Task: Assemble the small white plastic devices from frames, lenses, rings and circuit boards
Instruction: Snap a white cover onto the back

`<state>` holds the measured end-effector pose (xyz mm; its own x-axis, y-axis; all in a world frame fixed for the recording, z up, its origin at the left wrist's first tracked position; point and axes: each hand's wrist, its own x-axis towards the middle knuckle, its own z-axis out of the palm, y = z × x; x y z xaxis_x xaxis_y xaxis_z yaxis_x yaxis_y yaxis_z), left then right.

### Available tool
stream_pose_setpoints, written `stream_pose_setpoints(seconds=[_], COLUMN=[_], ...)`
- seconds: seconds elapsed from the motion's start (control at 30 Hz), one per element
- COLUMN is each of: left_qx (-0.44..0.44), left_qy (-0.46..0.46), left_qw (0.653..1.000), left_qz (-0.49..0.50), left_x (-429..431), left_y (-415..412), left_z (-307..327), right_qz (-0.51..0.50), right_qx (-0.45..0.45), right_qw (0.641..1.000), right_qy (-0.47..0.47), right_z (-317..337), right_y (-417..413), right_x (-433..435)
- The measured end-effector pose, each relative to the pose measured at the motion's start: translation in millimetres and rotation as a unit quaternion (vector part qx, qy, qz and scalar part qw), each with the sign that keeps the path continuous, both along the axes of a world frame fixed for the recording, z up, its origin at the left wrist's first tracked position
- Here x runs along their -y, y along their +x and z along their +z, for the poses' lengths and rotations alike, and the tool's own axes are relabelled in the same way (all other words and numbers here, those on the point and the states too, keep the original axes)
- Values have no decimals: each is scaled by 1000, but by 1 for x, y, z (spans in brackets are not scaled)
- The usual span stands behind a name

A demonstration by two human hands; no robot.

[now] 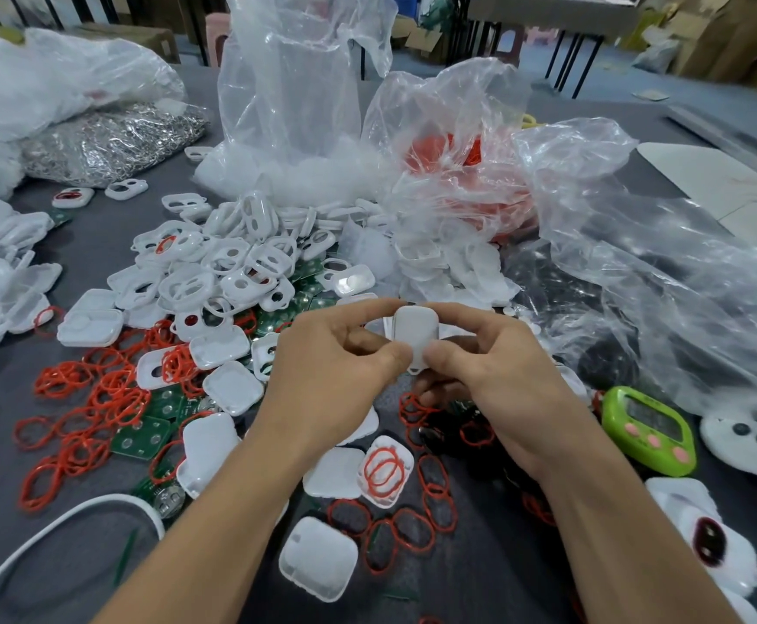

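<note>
- Step in hand, as I judge it: closing up one white case [415, 331], front and back squeezed together (whether it has clicked home cannot be told).
- The left hand [336, 353] pinches the case's left side between thumb and curled fingers. The right hand [493, 367] pinches its right side likewise, with the thumbs nearly meeting at the lower edge.
- The case is held above the desk [75, 569], between the two hands, its smooth side up.
- The next move probably calls for even pressure round the rim. After that, set it aside and reach for the heap of frames [232, 263] at eleven o'clock and the red rings [93, 398] at eight o'clock.
</note>
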<state>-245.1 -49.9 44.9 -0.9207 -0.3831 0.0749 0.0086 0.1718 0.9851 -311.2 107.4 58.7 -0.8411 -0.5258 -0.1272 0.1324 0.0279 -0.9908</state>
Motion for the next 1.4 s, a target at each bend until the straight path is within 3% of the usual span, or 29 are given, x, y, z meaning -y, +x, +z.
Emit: stream_pose_setpoints(seconds=[0.37,0.67,0.83,1.0,1.07,1.17,1.23,1.3,1.4], left_qx=[-57,-51,-52,-65,-68,-74,-83,-87,-64], left_qy=[30,36,8,-49,-76,-34,-21,-33,-7], left_qw=[998,998,998,990,981,984,987,986,990], left_qz=[8,8,19,119,164,159,134,136,125], left_x=[-1,-6,-10,-12,-12,-13,-13,-11,-9], left_y=[-2,-3,-3,-1,-1,-2,-1,-1,-2], left_z=[-2,-1,0,-2,-1,-1,0,0,0], right_qz=[-18,-22,-74,-135,-111,-71,-98,-107,-91], right_qx=[-10,15,-62,-116,-192,-257,-209,-81,67], right_qw=[1000,999,995,984,973,958,971,991,989], right_qy=[-17,-22,-4,26,67,102,65,-18,-97], right_z=[-2,2,-3,-11,-13,-15,-15,-12,-5], right_y=[4,1,5,6,13,23,21,16,13], right_x=[4,3,5,13,16,23,26,24,19])
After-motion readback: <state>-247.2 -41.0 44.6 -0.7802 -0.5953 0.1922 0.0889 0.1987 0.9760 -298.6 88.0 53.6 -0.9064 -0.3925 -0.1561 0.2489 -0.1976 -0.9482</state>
